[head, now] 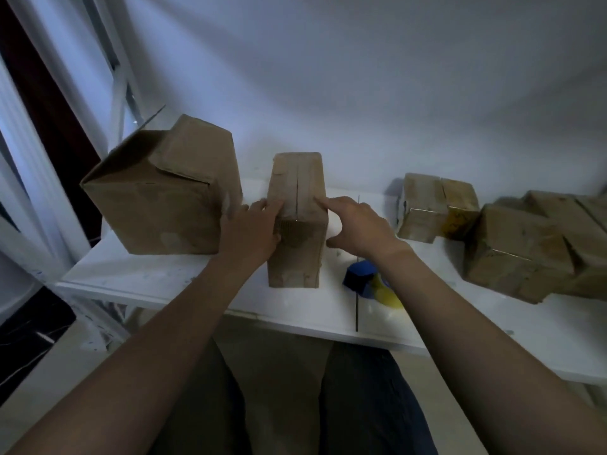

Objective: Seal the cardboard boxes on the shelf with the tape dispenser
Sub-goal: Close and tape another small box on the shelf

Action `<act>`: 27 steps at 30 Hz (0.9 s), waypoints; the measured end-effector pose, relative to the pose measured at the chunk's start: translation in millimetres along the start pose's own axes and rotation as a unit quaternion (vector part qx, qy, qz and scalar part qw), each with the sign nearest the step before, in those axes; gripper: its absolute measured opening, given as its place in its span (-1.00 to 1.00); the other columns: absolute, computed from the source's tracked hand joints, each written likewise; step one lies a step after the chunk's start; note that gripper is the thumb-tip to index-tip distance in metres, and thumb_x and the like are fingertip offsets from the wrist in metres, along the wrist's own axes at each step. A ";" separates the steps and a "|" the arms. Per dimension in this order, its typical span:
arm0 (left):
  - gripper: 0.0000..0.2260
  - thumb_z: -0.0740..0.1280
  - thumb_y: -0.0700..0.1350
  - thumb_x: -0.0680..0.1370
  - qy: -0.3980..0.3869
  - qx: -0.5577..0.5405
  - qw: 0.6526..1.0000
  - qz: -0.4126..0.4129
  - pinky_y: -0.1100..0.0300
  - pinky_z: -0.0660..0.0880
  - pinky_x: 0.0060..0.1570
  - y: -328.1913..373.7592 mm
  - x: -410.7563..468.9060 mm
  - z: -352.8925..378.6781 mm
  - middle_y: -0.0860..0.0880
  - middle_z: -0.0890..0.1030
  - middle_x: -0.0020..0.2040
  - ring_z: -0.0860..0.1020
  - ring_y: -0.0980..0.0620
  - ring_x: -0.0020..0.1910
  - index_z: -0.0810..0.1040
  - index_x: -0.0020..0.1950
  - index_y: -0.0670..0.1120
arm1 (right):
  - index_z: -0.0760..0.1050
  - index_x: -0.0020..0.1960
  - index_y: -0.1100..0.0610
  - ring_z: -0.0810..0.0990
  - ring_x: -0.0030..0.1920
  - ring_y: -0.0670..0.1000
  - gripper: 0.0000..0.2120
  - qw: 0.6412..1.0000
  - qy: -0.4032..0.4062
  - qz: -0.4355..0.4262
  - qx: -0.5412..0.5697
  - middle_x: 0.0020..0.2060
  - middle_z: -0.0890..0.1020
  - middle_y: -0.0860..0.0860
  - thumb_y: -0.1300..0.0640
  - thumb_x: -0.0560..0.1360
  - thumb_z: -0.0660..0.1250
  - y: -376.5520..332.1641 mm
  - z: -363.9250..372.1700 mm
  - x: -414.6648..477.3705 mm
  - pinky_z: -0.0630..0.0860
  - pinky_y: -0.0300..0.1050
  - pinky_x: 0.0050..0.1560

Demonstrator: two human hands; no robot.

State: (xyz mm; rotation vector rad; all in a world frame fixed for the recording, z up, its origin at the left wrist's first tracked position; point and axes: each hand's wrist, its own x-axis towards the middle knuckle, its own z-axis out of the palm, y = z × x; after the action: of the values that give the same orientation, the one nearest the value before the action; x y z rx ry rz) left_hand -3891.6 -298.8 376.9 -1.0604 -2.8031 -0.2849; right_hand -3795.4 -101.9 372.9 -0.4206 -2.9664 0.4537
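A narrow box (297, 254) stands upright near the middle of the white shelf (197, 284), its top flaps folded shut with a dark slit running between them. Both hands hold it. The left hand (251, 231) grips the left upper edge, fingers curled over onto the top flap and thumb against the near face. The right hand (358, 224) holds the right upper edge, forefinger lying on the top flap and thumb against the side wall.

The tape dispenser (364, 279), blue and yellow, lies on the shelf just to the right of this box, partly hidden under the right forearm; neither hand touches it.

Just to the left stands a large box (157, 208), tilted, with one flap raised at its far corner. Well to the right lie several more boxes (519, 251), bunched together at odd angles. One of them has a yellow patch (456, 221) on its near face; any writing on it is too blurred to read.
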 end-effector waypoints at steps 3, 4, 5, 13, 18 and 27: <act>-0.41 0.35 -0.06 0.58 0.032 -0.010 0.999 0.024 -0.37 0.22 0.40 10.4 3.3 8.1 -0.06 0.21 0.59 0.18 -0.29 0.55 0.20 0.56 0.06 | 0.03 0.61 -0.22 0.44 0.32 0.19 -0.11 0.998 -0.016 0.052 0.010 0.47 0.36 0.03 0.15 0.46 0.44 36.0 -4.0 -3.6 0.54 0.17 0.16; -0.41 0.35 -0.05 0.57 0.039 -0.016 0.998 0.039 -0.37 0.17 0.42 15.0 3.0 10.7 -0.04 0.19 0.60 0.13 -0.28 0.56 0.20 0.56 0.07 | 0.05 0.61 -0.20 0.47 0.29 0.19 -0.14 0.997 -0.025 0.075 -0.008 0.45 0.38 0.05 0.17 0.47 0.42 49.6 -1.7 -6.9 0.55 0.14 0.15; -0.42 0.35 -0.04 0.57 0.043 -0.023 0.997 0.054 -0.38 0.13 0.43 20.0 2.6 14.2 -0.02 0.20 0.59 0.10 -0.25 0.58 0.23 0.55 0.08 | 0.08 0.61 -0.17 0.48 0.29 0.20 -0.18 0.994 -0.043 0.101 -0.029 0.44 0.39 0.07 0.18 0.49 0.40 64.6 3.2 -10.8 0.55 0.12 0.15; -0.46 0.33 -0.06 0.56 0.049 -0.032 0.996 0.065 -0.46 0.00 0.42 43.8 -3.1 27.7 0.02 0.28 0.56 0.06 -0.19 0.60 0.32 0.54 0.11 | 0.26 0.53 0.00 0.48 0.31 0.26 -0.40 0.959 -0.135 0.248 0.008 0.37 0.43 0.16 0.17 0.53 0.30 136.7 50.9 -48.0 0.49 0.15 0.26; -0.48 0.29 -0.13 0.58 0.027 -0.053 0.997 0.046 -0.49 0.07 0.41 49.4 -3.7 25.1 0.03 0.24 0.57 0.00 -0.15 0.61 0.31 0.53 0.11 | 0.31 0.48 0.02 0.52 0.19 0.32 -0.44 0.960 -0.049 0.266 0.067 0.29 0.43 0.20 0.20 0.52 0.37 143.1 62.7 -63.6 0.57 0.18 0.14; -0.54 0.27 -0.08 0.59 0.004 -0.066 0.998 0.020 -0.46 0.07 0.40 54.1 -4.4 9.5 0.04 0.29 0.53 0.08 -0.14 0.59 0.35 0.50 0.11 | 0.31 0.12 0.06 0.58 -0.29 0.15 -0.62 0.929 0.040 0.290 0.225 -0.18 0.57 0.15 0.39 0.46 0.34 137.3 26.6 -88.4 0.45 -0.10 -0.54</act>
State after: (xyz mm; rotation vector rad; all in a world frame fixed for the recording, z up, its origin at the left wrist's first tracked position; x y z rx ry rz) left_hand -3852.8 -259.8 373.8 -1.1369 -2.7850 -0.4748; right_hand -3680.1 -8.8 299.5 -1.2154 -2.4922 1.1059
